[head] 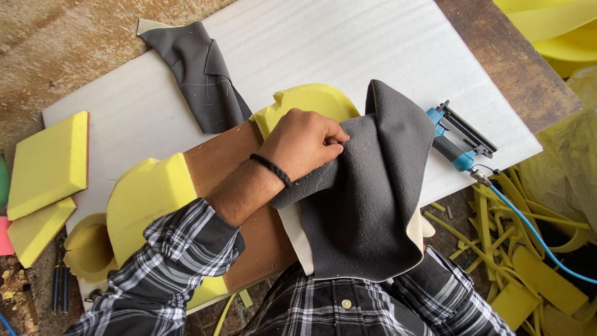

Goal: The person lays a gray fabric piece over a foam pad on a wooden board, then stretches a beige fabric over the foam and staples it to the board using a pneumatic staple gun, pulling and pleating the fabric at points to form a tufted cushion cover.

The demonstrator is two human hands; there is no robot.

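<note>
My left hand [308,144] pinches the edge of a dark grey fabric sheet [367,199] with a cream underside, which drapes over a brown wooden board [221,158] padded with yellow foam [148,196]. A black braided band circles the wrist. My right hand is hidden beneath the fabric; only its plaid sleeve [448,280] shows at the lower right. More yellow foam [311,99] pokes out behind the left hand.
A blue and black pneumatic stapler [457,140] with a blue hose [535,233] lies to the right on a white foam sheet [342,43]. Another grey fabric piece [202,78] lies at the back. Yellow foam blocks [46,165] sit left, foam offcuts [516,261] right, pliers [60,283] lower left.
</note>
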